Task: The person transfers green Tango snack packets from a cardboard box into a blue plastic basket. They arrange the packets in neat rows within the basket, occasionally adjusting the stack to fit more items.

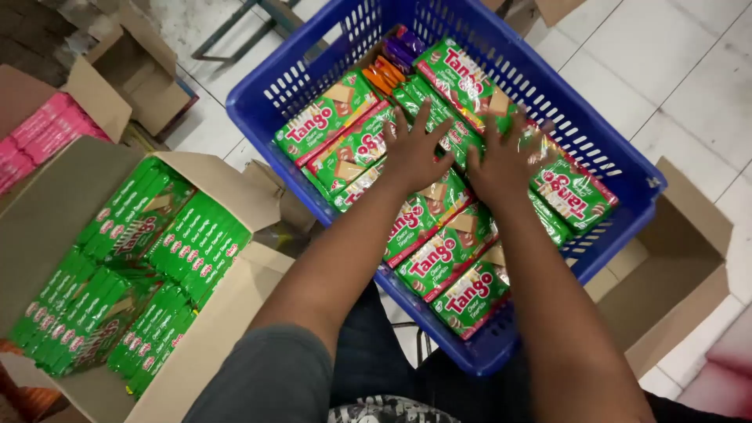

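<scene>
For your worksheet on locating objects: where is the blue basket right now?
In the head view, the blue basket sits on the tiled floor at centre, under both hands, between an open box of green packs and an empty box.

- White tiled floor (666, 70) all around here, pale square tiles with thin grout lines, catching soft even light.
- Open cardboard box (681, 274) sitting on the tiles at the right, flaps up.
- Another brown carton (145, 74) up at the top left, flaps spread.
- A box of pink packets (35, 133) peeks in at the far left edge.
- Grey metal frame (235, 27) lying on the floor near the top; what it belongs to is unclear.
</scene>
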